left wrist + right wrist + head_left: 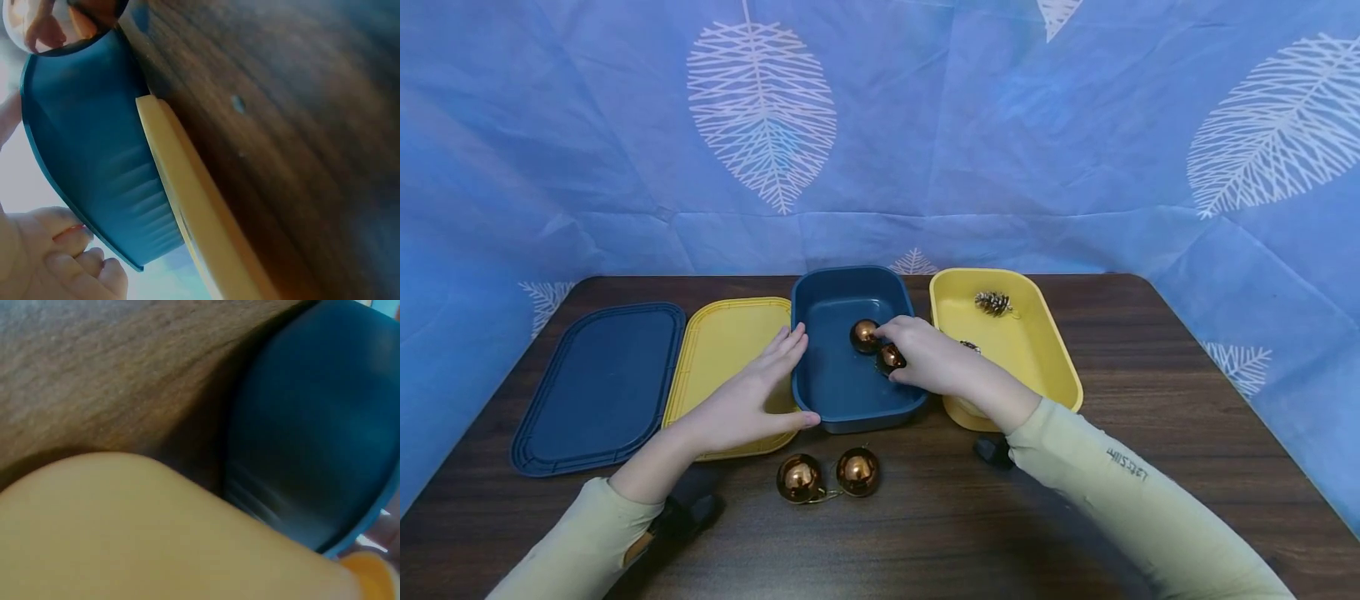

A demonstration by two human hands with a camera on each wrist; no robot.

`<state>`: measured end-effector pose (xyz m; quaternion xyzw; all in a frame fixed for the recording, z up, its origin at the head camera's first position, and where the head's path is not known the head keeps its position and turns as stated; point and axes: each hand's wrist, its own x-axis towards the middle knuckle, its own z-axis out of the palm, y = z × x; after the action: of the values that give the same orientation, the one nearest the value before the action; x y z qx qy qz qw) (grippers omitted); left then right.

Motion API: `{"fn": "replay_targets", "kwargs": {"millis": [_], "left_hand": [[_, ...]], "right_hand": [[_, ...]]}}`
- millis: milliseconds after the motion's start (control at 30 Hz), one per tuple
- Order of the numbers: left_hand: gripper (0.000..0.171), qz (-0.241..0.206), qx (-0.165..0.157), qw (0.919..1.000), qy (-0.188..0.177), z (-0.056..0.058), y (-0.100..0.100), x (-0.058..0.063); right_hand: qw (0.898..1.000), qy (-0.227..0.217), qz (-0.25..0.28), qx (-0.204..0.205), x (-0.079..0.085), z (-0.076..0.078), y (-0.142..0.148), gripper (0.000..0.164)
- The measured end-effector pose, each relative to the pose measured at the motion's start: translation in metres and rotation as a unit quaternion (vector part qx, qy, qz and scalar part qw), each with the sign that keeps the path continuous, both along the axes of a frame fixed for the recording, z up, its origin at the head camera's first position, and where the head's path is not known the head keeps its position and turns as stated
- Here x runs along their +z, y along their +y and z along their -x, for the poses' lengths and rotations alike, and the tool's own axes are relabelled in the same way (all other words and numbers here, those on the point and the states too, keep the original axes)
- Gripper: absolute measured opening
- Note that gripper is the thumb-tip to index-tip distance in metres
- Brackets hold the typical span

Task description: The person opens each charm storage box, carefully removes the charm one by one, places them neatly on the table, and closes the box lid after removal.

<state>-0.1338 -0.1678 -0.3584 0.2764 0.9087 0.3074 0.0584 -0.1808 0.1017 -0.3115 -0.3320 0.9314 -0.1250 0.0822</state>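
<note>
The blue box point(842, 396) stands mid-table with two shiny brown ball ornaments in it. Over its right side reaches my right hand point(934, 358), thumb and fingers around the nearer ball point(890, 357); the other ball point(864, 335) lies against it, near the index fingertip. My left hand point(748, 404) is at the box's left rim, fingers straight and thumb spread toward the near corner, holding nothing. In front of the box, two more brown balls point(799, 477) lie joined by a gold string. The right wrist view shows only box walls, with the right fingers mostly hidden.
Right of the blue box is a yellow box point(1045, 354) with a pine cone point(992, 302) and another partly hidden by my right arm. A yellow lid point(722, 333) and a blue lid point(598, 383) lie on the left. A blue leaf-print cloth point(880, 125) hangs behind the table.
</note>
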Motion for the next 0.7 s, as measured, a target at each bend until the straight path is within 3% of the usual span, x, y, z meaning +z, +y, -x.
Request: {"fn": "replay_targets", "kwargs": {"millis": [233, 533, 700], "left_hand": [[0.105, 0.026, -0.004, 0.9996, 0.014, 0.0014, 0.0045, 0.0017], [0.110, 0.045, 0.002, 0.9990, -0.002, 0.0022, 0.0061, 0.0013], [0.110, 0.045, 0.002, 0.9990, -0.008, 0.0024, 0.0064, 0.0022]], "right_hand": [[0.998, 0.016, -0.065, 0.001, -0.0049, 0.0040, -0.0076, 0.056], [0.995, 0.070, -0.063, 0.029, -0.0093, 0.0047, -0.0087, 0.023], [0.998, 0.058, -0.032, 0.020, -0.0039, -0.0005, -0.0057, 0.024]]}}
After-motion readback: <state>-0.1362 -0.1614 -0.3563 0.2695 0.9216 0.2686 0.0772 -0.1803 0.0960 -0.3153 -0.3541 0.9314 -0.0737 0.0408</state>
